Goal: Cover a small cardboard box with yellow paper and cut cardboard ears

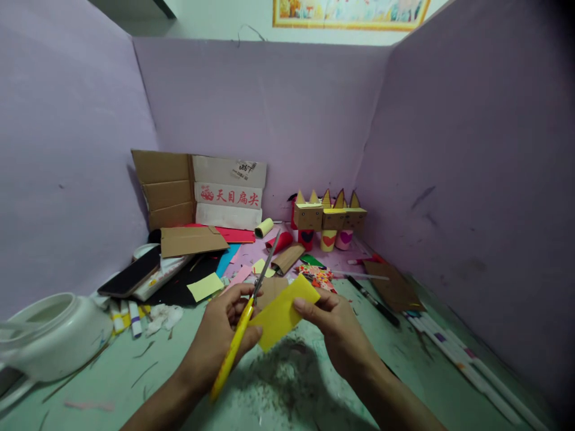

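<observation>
A strip of bright yellow paper (pixel 285 314) is held up in front of me between both hands, slanting upward to the right. My left hand (pixel 215 329) is closed, its thumb pressing on the paper's lower left end. In the same hand rest yellow-handled scissors (pixel 233 353), their metal blades pointing up and away; they look closed. My right hand (pixel 344 329) pinches the paper's right end, thumb on the near face. Just behind the paper lies a piece of brown cardboard (pixel 272 290), partly hidden.
Cardboard animal figures (pixel 332 218) on paper-covered tubes stand at the back right. Loose tubes (pixel 264 228) and paper scraps lie before them. At left are a white teapot (pixel 58 329), a phone (pixel 130 272) and cardboard (pixel 193 240). Markers (pixel 462 365) line the right. Purple walls surround the table.
</observation>
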Demonstrator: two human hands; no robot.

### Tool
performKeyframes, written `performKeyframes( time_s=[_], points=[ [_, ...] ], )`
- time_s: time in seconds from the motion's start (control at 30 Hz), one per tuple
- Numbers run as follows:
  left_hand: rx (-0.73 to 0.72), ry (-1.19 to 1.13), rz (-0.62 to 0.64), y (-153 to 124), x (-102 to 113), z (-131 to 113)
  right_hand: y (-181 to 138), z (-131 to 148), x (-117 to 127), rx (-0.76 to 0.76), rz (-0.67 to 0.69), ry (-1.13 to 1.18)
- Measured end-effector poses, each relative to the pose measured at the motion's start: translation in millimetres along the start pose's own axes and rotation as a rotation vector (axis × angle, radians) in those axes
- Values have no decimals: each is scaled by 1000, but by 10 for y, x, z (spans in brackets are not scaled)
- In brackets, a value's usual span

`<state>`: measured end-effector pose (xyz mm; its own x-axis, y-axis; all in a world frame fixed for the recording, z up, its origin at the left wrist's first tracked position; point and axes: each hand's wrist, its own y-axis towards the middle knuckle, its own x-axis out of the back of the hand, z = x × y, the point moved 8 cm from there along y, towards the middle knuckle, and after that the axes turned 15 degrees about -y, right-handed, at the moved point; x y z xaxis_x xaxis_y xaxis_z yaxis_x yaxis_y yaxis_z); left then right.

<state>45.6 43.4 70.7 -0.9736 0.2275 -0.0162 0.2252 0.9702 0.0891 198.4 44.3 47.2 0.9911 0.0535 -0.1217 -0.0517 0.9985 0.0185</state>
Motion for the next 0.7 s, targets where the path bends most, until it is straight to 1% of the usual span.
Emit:
performKeyframes(
  time_s=[0.1,0.17,0.23,0.33,0.43,0.57,0.7],
  points=[
    [-33,-54,-72,-32,0,55,-14,-119,-37,-86,-11,78],
    [-24,-68,-122,-55,1,81,-34,-201,-109,-158,32,97],
    [5,-84,-133,-69,-21,103,-55,-253,-189,-204,86,128],
    [26,-116,-120,-70,-56,116,-74,-264,-287,-212,157,201],
    [24,-95,-106,-59,-59,118,-75,-236,-324,-194,177,262],
    [-18,17,-49,-37,-54,76,-40,-214,-245,-215,104,292],
    [-104,302,32,-29,-56,-33,39,-125,-28,-169,-42,306]
  ],
)
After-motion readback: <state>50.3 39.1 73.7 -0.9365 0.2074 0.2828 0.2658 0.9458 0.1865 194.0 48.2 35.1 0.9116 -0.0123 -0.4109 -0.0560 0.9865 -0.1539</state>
